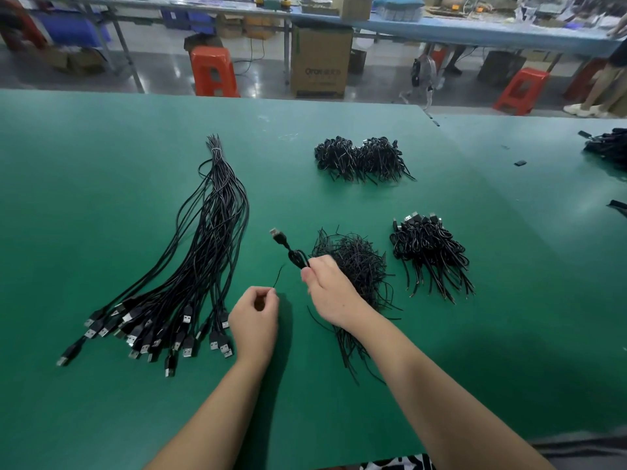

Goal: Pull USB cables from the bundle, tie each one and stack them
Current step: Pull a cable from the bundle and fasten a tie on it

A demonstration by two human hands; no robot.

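A long bundle of black USB cables point(203, 252) lies on the left of the green table point(101, 147), bound at its far end, plugs fanned out near me. My right hand point(330, 290) grips a folded black USB cable point(293, 254) whose plug points up and to the left. My left hand point(254, 317) pinches a thin black twist tie point(279, 276) just left of that cable. A loose heap of black ties point(356, 266) sits under and behind my right hand. Tied cables are stacked at the right point(431, 252) and further back point(359, 159).
More black cables point(607, 147) lie at the far right edge on the adjoining table. Beyond the table's far edge stand orange stools point(213, 72), a cardboard box point(320, 59) and another workbench. A person's legs point(600, 89) show at the top right.
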